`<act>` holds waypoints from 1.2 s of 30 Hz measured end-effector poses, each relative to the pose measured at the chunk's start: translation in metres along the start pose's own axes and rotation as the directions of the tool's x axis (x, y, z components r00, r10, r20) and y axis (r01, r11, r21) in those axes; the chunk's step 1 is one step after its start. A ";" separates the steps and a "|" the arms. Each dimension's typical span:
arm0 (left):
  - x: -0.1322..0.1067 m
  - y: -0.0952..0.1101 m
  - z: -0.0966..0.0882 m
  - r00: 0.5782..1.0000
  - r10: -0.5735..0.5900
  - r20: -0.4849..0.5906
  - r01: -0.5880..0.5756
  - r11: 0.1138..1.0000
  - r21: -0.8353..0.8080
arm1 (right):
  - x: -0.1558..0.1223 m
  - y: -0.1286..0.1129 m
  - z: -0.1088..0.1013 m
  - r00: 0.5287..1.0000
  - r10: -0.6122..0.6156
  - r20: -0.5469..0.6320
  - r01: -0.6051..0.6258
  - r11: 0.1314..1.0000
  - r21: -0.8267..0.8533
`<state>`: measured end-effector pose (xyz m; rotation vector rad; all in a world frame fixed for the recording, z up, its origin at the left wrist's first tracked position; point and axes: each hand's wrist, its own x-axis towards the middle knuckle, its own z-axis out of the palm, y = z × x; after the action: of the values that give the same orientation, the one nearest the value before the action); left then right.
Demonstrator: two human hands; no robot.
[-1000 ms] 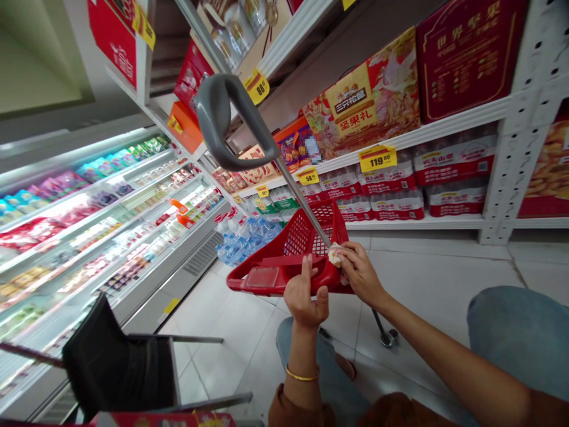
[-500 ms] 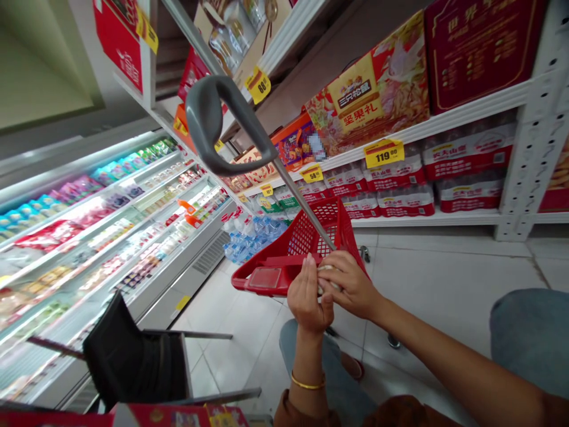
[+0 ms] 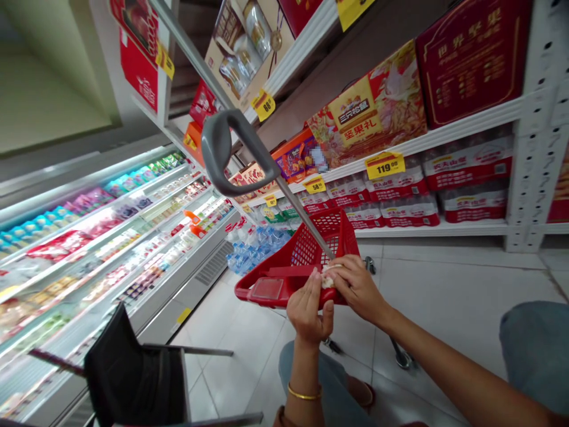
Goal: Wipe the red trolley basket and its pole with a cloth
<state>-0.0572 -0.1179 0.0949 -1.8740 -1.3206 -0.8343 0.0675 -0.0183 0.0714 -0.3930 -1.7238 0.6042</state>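
A red pull-along shopping basket (image 3: 306, 271) with lattice sides stands before me. Its long metal pole (image 3: 306, 219) rises to a grey loop handle (image 3: 240, 153). My right hand (image 3: 355, 287) presses a crumpled whitish cloth (image 3: 329, 276) onto the basket's near rim, close to the foot of the pole; the fingers are curled over it. Beside it is my left hand (image 3: 308, 308), a gold bangle on its wrist. Its fingers are stretched out along the rim, fingertips at the cloth's left edge, and the thumb stands apart.
White shelves (image 3: 471, 121) hold gift boxes (image 3: 368, 110) above packs of bottled water (image 3: 473, 201). A lit refrigerated display (image 3: 111, 237) runs along the left. A black chair (image 3: 137, 373) stands lower left. Blue-tinted bottles (image 3: 255, 246) sit behind the basket on the tiled floor.
The hands have parted slightly, so more of the whitish cloth shows between them. My right hand has shifted a little to the right. The whole view has moved slightly.
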 end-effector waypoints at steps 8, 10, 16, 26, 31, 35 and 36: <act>-0.010 -0.014 -0.010 1.000 0.002 -0.011 -0.002 1.000 -0.011 | -0.007 -0.023 0.009 1.000 -0.009 0.008 0.009 0.999 -0.048; -0.012 -0.018 -0.013 1.000 0.000 -0.018 0.000 1.000 -0.004 | -0.008 -0.025 0.013 1.000 -0.014 0.012 0.015 0.998 -0.066; -0.015 -0.034 -0.018 1.000 -0.022 0.005 0.022 1.000 0.002 | -0.007 -0.043 0.029 0.998 -0.062 0.025 0.064 0.995 -0.079; -0.033 -0.034 -0.009 0.947 -0.314 -0.067 0.318 0.946 0.064 | -0.016 -0.033 0.059 0.972 -0.214 0.102 0.224 0.969 -0.107; -0.029 -0.043 -0.007 0.956 -0.288 -0.047 0.289 0.957 -0.001 | -0.016 -0.016 0.062 0.962 -0.256 0.094 0.267 0.954 -0.137; -0.024 -0.047 -0.003 0.962 -0.273 -0.023 0.272 0.961 -0.043 | -0.017 -0.003 0.063 0.963 -0.269 0.032 0.271 0.952 -0.139; -0.023 -0.048 -0.001 0.962 -0.272 -0.015 0.271 0.961 -0.053 | -0.018 0.001 0.062 0.963 -0.268 0.012 0.267 0.953 -0.140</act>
<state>-0.1098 -0.1188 0.0853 -1.7385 -1.5792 -1.0330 0.0112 -0.0386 0.0466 -0.2530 -1.7804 0.2851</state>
